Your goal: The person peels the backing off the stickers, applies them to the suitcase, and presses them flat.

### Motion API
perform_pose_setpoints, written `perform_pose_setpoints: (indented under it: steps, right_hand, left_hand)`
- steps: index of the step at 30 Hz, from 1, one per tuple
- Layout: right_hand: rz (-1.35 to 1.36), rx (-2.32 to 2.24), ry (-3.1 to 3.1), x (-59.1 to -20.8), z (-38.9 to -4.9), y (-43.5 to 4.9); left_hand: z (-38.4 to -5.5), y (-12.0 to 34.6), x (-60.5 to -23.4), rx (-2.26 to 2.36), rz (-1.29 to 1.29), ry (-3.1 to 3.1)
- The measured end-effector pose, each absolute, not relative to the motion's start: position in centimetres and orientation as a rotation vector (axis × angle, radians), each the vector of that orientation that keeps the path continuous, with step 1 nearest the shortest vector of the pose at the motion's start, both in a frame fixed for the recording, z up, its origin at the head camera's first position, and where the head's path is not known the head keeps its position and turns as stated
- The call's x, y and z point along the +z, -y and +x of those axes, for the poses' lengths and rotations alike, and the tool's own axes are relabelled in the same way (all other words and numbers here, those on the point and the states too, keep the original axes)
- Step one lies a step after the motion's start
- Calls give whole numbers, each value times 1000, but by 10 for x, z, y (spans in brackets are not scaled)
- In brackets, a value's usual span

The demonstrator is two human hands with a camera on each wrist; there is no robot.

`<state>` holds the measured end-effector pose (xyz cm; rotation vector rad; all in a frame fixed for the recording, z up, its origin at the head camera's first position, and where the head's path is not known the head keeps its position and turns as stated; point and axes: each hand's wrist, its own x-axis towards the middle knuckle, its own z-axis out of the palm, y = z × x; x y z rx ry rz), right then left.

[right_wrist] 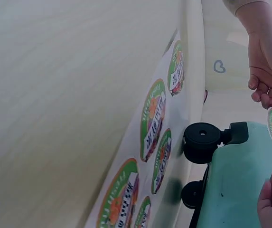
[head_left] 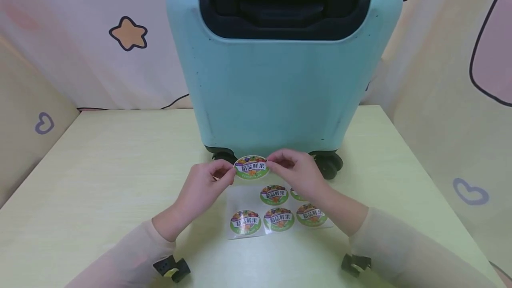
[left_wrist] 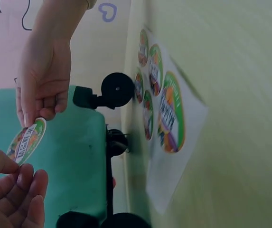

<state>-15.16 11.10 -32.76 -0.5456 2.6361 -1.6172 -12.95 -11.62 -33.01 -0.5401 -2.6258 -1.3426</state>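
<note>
An oval fruit sticker with a green lower edge and dark lettering is stretched between both hands, in front of the suitcase's lower edge. My left hand pinches its left end between thumb and forefinger. At the opposite end, my right hand pinches it the same way. The left wrist view shows the sticker held clear of the table by its two ends. Below the hands lies a white sticker sheet with several matching oval stickers; the right hand and wrist partly cover one of them.
A light blue suitcase with a black handle recess stands upright on the pale table, its black wheels just behind the hands. Patterned cloth hangs at the back and sides. A dark cable runs along the rear edge.
</note>
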Motion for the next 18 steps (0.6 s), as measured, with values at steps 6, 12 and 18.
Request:
perform_pose_setpoints:
  steps: [6, 12, 18]
  right_hand:
    - [-666, -1634, -2725, -318, -150, -110]
    - [-718, -1721, -2744, -307, -157, -114]
    - [-851, -1756, -2767, -294, -164, -117]
  left_hand:
    - [-135, 125, -318, -1064, -622, 2580]
    - [-143, 139, -294, -959, -620, 2430]
    - [-159, 152, -265, -958, -619, 2097]
